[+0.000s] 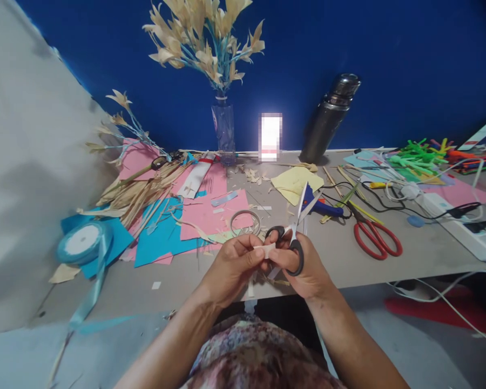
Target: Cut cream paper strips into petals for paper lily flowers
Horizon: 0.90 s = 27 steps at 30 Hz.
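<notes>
Grip: our left hand (231, 266) and right hand (311, 273) pinch small off-white flat piece (269, 250) | right also holds open black-handled metal scissors (294, 230) | twisting might nick us

We are viewing a handicraft workspace, its setting otherwise unclear: a grey surface (332, 259) against a blue wall (295, 48) is carrying coloured paper (214, 216), a ribbon roll (85, 242), red-handled scissors (376, 237), a glue gun (322, 207) and handmade-looking flowers (204, 38) in a bottle (224, 127).
</notes>
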Tool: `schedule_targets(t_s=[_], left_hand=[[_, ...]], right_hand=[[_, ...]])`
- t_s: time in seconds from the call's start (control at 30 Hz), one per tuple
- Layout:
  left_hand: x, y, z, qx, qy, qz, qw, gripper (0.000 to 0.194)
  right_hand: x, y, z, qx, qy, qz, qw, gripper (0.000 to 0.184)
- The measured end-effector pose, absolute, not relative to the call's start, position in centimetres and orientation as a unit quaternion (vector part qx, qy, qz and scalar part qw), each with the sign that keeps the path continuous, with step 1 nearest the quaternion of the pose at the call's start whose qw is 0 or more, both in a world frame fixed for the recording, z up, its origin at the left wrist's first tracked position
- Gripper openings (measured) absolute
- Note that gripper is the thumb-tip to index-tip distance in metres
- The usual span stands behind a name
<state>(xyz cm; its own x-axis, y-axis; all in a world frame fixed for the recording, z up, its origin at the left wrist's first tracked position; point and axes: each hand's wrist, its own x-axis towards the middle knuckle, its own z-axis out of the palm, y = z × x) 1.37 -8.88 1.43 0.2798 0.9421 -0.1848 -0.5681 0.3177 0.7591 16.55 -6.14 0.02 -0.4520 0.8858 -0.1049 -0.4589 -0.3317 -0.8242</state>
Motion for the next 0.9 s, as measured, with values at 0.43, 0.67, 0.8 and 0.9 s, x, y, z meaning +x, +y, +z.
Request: schedule_targets(t_s=[0.43, 0.67, 0.8, 0.9], left_hand=[[1.0, -9.0, 1.6, 0.299, 0.307, 0.501, 0.752, 0.028], [0.9, -8.8, 2.1, 0.292, 0.301, 0.505, 0.755, 0.026], [1.0, -9.0, 2.4, 0.315, 0.291, 0.483, 0.763, 0.029], [0.7, -9.3, 2.3, 0.304, 0.267, 0.477, 0.781, 0.031]], right_hand=[[16.6, -5.4, 0.8, -0.256, -0.329, 0.788, 0.453, 0.03], [16.7, -5.5, 1.6, -0.259, -0.375, 0.746, 0.485, 0.033], [15.9, -5.8, 1.8, -0.273, -0.386, 0.77, 0.428, 0.033], [16.2, -5.7, 2.0, -0.226, -0.325, 0.827, 0.4, 0.032]])
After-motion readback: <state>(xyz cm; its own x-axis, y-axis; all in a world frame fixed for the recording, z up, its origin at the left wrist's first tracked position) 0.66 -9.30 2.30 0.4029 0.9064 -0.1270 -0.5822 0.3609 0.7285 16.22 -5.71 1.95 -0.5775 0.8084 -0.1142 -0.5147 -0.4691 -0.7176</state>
